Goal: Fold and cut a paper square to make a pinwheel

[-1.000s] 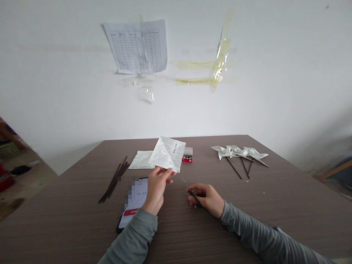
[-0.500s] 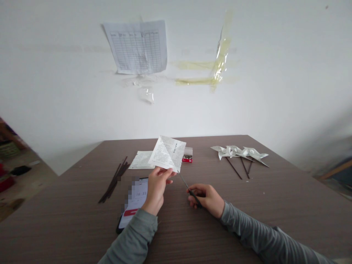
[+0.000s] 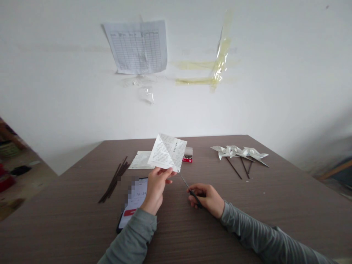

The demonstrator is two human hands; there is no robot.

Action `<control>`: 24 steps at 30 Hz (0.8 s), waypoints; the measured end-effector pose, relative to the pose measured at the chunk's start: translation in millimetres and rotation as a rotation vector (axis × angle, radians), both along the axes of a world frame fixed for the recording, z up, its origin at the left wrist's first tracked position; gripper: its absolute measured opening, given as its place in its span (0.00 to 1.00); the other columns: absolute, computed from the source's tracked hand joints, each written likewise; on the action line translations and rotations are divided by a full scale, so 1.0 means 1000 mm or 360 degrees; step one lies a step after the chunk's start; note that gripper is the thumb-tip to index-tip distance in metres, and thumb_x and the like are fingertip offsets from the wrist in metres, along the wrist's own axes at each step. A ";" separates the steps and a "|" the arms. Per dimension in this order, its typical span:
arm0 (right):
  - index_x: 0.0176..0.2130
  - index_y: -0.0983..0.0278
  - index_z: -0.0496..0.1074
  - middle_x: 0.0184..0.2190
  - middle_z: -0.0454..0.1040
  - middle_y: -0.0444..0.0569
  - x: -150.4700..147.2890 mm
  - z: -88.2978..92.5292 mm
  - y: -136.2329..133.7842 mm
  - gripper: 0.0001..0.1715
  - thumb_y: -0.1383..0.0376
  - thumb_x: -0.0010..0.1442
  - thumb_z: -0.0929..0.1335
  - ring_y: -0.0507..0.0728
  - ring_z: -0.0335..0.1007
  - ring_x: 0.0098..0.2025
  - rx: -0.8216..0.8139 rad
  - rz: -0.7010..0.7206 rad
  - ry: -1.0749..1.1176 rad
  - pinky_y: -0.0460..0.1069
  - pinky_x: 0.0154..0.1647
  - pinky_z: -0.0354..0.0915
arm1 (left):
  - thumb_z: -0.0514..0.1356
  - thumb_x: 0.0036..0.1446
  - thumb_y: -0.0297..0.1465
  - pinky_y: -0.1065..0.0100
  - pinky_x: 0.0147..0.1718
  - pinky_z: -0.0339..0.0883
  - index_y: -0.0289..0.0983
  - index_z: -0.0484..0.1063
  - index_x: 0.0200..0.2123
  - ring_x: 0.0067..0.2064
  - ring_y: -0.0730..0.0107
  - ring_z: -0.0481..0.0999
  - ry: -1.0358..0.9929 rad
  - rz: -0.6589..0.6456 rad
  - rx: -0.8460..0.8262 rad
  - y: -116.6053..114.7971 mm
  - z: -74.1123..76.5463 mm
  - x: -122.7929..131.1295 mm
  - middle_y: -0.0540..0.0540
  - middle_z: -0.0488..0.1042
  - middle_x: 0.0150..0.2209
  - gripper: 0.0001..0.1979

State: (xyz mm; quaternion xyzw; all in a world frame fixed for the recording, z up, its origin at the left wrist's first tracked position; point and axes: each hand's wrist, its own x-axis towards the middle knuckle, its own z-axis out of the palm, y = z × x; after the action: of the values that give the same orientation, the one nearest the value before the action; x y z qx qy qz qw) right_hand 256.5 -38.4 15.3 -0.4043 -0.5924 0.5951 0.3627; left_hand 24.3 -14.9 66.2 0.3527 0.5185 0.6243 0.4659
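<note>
My left hand [image 3: 159, 187] pinches the lower edge of a square sheet of printed paper [image 3: 167, 151], held up above the table with a diagonal crease across it. In my right hand [image 3: 206, 198] is a pair of scissors [image 3: 194, 197] with dark handles. Its thin blades point up and left, and their tips are at the paper's lower corner. Whether the blades are parted I cannot tell. Behind the held sheet, more paper [image 3: 139, 160] lies on the table, partly hidden, beside a small red box [image 3: 188, 159] of tiny pieces.
A bundle of dark sticks [image 3: 114, 181] and a phone [image 3: 134, 205] with a running timer lie at the left of the brown table [image 3: 264, 227]. Several paper pinwheels [image 3: 239, 152] on dark sticks rest at the back right. A printed form [image 3: 137, 47] is taped to the wall.
The paper has tilted slightly, its top edge a little higher. Both hands keep nearly the same place and hold. The phone's timer has advanced.
</note>
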 end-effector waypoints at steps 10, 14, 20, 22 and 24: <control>0.47 0.60 0.87 0.28 0.86 0.45 -0.001 0.002 -0.001 0.46 0.29 0.51 0.92 0.58 0.78 0.28 0.0027 0.0001 -0.0013 0.55 0.37 0.76 | 0.87 0.45 0.32 0.70 0.28 0.75 0.40 0.85 0.34 0.38 0.54 0.97 -0.0023 -0.0039 -0.0033 0.001 0.003 -0.001 0.41 0.96 0.39 0.16; 0.47 0.60 0.87 0.28 0.87 0.46 -0.001 0.004 -0.003 0.45 0.29 0.53 0.91 0.58 0.78 0.28 0.0034 -0.0026 -0.0006 0.55 0.37 0.77 | 0.87 0.46 0.31 0.71 0.27 0.74 0.40 0.85 0.33 0.37 0.55 0.97 -0.0009 -0.0060 -0.0059 0.000 0.005 0.000 0.41 0.95 0.38 0.16; 0.46 0.60 0.87 0.28 0.86 0.45 -0.003 0.003 -0.002 0.45 0.31 0.50 0.93 0.58 0.78 0.28 0.0003 -0.0024 0.0049 0.55 0.36 0.76 | 0.86 0.46 0.30 0.73 0.26 0.73 0.39 0.85 0.32 0.36 0.59 0.96 -0.0025 -0.0055 -0.0060 0.000 0.005 0.001 0.43 0.95 0.37 0.15; 0.46 0.60 0.87 0.28 0.86 0.44 -0.003 0.001 -0.001 0.45 0.33 0.48 0.94 0.57 0.78 0.28 -0.0016 -0.0019 0.0067 0.54 0.36 0.75 | 0.87 0.46 0.29 0.73 0.25 0.72 0.39 0.85 0.32 0.35 0.59 0.95 -0.0035 -0.0056 -0.0057 0.000 0.005 0.001 0.44 0.95 0.36 0.16; 0.46 0.60 0.87 0.28 0.87 0.44 -0.002 0.000 0.000 0.46 0.33 0.47 0.94 0.56 0.78 0.28 -0.0030 -0.0014 0.0074 0.53 0.36 0.74 | 0.88 0.46 0.30 0.74 0.25 0.72 0.39 0.84 0.33 0.35 0.59 0.95 -0.0038 -0.0053 -0.0059 0.000 0.005 0.002 0.44 0.94 0.36 0.17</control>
State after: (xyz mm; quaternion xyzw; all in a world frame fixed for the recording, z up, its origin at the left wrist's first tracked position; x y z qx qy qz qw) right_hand 254.1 -38.9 15.1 -0.3963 -0.5763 0.6082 0.3753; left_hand 25.9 -14.7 71.1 0.3452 0.5184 0.6108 0.4889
